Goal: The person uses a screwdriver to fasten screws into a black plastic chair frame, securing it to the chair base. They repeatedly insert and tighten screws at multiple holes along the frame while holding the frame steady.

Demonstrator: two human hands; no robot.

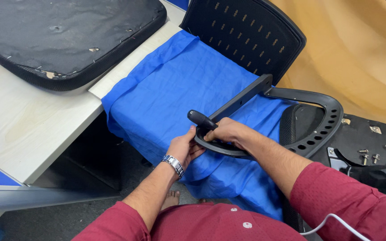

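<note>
A black plastic chair armrest frame [291, 96] lies across a surface covered in blue cloth [175, 85]. My left hand [185, 147], with a metal watch on the wrist, supports the near curved end of the armrest from below. My right hand [226, 132] is closed around a black-handled tool [202, 119], likely a screwdriver, pressed against the same curved end. The tool's tip is hidden behind my fingers.
An upturned black seat cushion [63, 35] rests on a pale wooden desk [27, 125] at upper left. A black mesh chair back [251, 33] stands behind the cloth. At right, a black seat base [371, 151] holds loose screws [369, 156]. A white cable [336, 221] crosses my right sleeve.
</note>
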